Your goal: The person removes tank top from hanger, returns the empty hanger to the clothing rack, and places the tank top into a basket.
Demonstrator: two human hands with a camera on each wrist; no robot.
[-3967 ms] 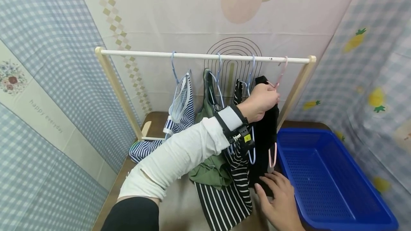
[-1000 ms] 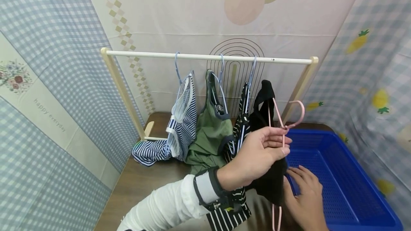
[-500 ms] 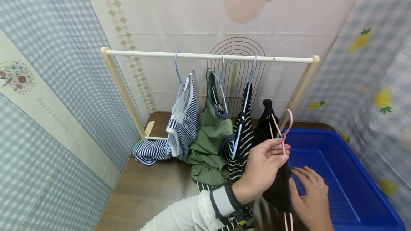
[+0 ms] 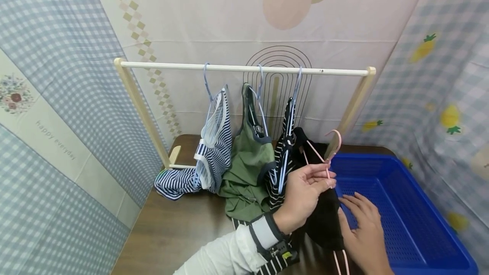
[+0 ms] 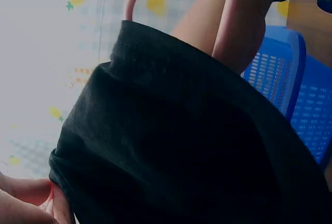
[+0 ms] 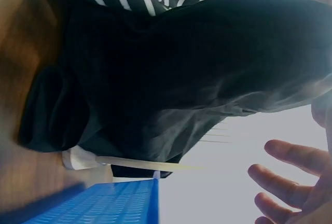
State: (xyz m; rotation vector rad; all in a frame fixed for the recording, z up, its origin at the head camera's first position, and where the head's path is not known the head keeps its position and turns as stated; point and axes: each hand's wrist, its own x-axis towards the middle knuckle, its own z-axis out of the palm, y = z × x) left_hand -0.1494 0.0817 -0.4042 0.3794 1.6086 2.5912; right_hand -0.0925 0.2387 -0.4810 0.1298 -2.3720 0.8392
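Observation:
My left hand (image 4: 307, 192) pinches a pink clothes hanger (image 4: 336, 139) just under its hook. The hook is free of the white rail (image 4: 244, 68) and stands below it. A black garment (image 4: 324, 220) hangs on this hanger, whose lower end (image 4: 341, 262) sticks out beneath the cloth. In the left wrist view the black garment (image 5: 166, 115) fills the middle, with hanger pieces (image 5: 134, 1) above. My right hand (image 4: 363, 228) is at the garment's right side, fingers extended and spread. Its thumb is next to the cloth; whether it touches cannot be told.
On blue hangers along the rail hang a blue-and-white striped top (image 4: 219, 147), a green top (image 4: 248, 173) and a black-and-white striped garment (image 4: 284, 152). A blue plastic basket (image 4: 420, 198) stands at right. The rack's wooden right post (image 4: 357, 101) rises behind the pink hanger.
Four seconds ago the pink hanger was hooked on the rail; since then my left hand has taken it off and lowered it toward me. My right hand has shifted slightly right.

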